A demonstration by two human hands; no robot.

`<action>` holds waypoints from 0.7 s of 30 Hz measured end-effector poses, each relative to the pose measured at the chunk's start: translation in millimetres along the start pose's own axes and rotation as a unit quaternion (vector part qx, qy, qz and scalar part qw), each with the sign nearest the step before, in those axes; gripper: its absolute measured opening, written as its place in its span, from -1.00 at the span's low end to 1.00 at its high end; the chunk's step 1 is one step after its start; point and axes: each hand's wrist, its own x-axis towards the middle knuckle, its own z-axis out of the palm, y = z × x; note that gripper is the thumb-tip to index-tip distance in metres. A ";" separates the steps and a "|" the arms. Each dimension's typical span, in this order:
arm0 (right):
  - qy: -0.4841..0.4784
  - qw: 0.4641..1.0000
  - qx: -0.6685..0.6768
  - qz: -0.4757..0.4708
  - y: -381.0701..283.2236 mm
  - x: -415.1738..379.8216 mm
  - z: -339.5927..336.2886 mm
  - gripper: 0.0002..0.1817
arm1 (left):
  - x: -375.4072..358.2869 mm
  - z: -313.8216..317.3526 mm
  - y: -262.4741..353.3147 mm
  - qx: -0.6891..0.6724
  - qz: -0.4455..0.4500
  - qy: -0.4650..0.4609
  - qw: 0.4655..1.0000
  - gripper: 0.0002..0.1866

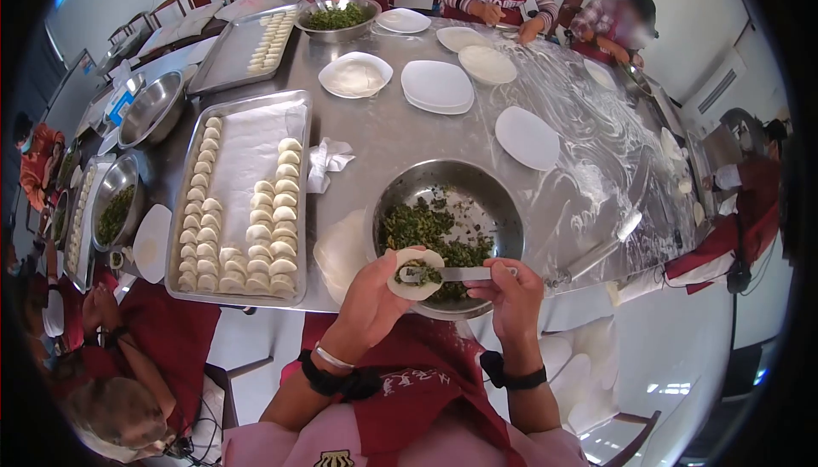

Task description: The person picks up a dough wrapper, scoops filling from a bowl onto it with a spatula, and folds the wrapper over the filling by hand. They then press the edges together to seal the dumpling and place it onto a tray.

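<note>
Pale dough, a round wrapper (410, 287), is cupped in the curled fingers of the left hand (375, 292) at lower center of the frame; a metal spoon (464, 273), pinched by the right hand (514, 292), is laid across green filling (423, 276), above the steel bowl (397, 179).

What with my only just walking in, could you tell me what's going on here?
The person's left hand holds a round dough wrapper with chopped green filling on it. Their right hand holds a flat metal utensil, its end at that filling. Below is a metal bowl of similar filling. A tray on their left holds rows of folded dumplings. Others in red aprons are around the table.
</note>
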 end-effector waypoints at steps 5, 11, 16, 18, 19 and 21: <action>0.008 0.999 -0.025 -0.026 -10.3 -8.1 -4.0 -0.72 | 1.0 -3.1 -2.0 -0.001 -0.002 0.010 1.000 -0.55; 0.033 0.918 -0.333 -0.214 -17.5 -24.9 -31.0 -0.81 | 5.2 -10.4 -2.2 0.020 0.014 0.026 0.999 -0.50; -0.113 0.746 -0.531 -0.386 34.2 -27.1 -30.4 -0.81 | 2.9 0.0 -5.4 -0.004 -0.001 0.021 1.000 -0.56; -0.165 0.738 -0.556 -0.345 22.4 -33.7 -19.1 -0.75 | -0.9 6.2 -5.3 -0.003 -0.004 0.019 1.000 -0.56; -0.189 0.734 -0.567 -0.323 12.5 -38.3 -12.2 -0.72 | -3.4 9.1 -4.6 0.003 -0.005 0.019 1.000 -0.56; -0.167 0.765 -0.517 -0.346 -2.6 -40.8 -2.1 -0.65 | -6.3 15.6 -2.2 0.015 -0.009 0.014 1.000 -0.56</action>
